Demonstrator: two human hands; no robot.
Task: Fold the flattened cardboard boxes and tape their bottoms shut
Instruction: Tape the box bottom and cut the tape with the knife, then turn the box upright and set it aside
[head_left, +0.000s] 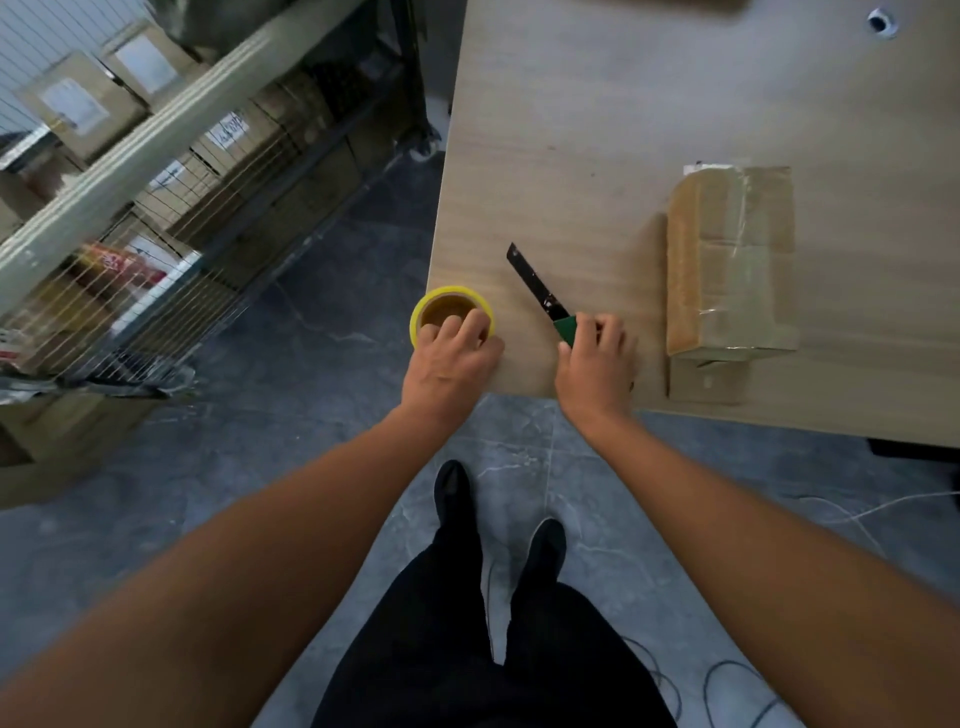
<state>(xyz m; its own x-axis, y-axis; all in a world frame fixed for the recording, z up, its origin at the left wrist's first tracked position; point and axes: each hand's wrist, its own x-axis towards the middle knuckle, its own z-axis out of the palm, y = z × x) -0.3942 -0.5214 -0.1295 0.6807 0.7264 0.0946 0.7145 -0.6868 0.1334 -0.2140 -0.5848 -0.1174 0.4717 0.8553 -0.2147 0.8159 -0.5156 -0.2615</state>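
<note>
Since taping presumably comes next, left hand (452, 358) grips tape roll (427, 305), right hand (597, 364) grips knife (535, 283), both at table's (571, 130) near corner.

A wire rack (182, 291) of labelled cartons (78, 104) stands beside the wooden table (597, 130); cables (731, 662) lie on the grey floor (337, 249).

Tabletop (623, 130) far half: open passage. Near edge: tape roll (442, 305) at L corner, utility knife (535, 286) w/ blade out R of it, box bundle (730, 260) further R. Narrow gaps btwn. Wire rack (156, 208) flanks L; floor aisle (337, 270) btwn.
</note>
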